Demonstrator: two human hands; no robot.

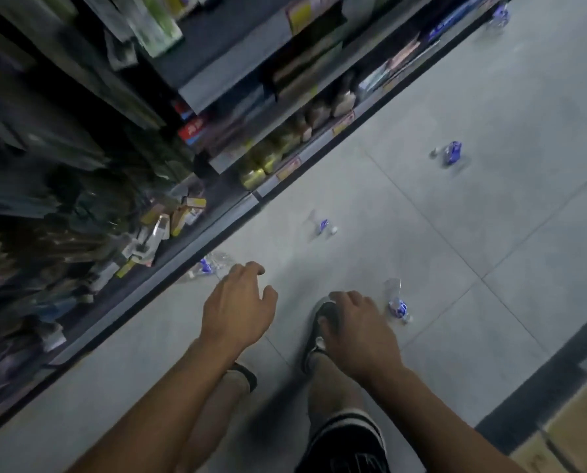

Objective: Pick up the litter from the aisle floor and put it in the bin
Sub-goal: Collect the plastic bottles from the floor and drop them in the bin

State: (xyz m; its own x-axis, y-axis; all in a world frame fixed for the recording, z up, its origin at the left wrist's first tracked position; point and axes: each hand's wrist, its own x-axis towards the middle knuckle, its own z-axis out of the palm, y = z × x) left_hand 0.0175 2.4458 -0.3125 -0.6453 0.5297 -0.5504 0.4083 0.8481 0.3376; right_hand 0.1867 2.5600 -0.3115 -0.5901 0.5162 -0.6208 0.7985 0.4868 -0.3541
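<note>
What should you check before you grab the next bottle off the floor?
1. Left hand free: ok, open and holding nothing.
2. Right hand free: ok, open and holding nothing.
3. Bottle within reach: ok, crushed bottle by the shelf lies just beyond the left fingertips; crushed bottle by the foot lies beside the right hand.
4. Path clear: ok, bare floor between hands and bottles.
5. Bin located: cannot tell, none in view.
6. Litter left further off: not ok, more bottles lie up the aisle.
</note>
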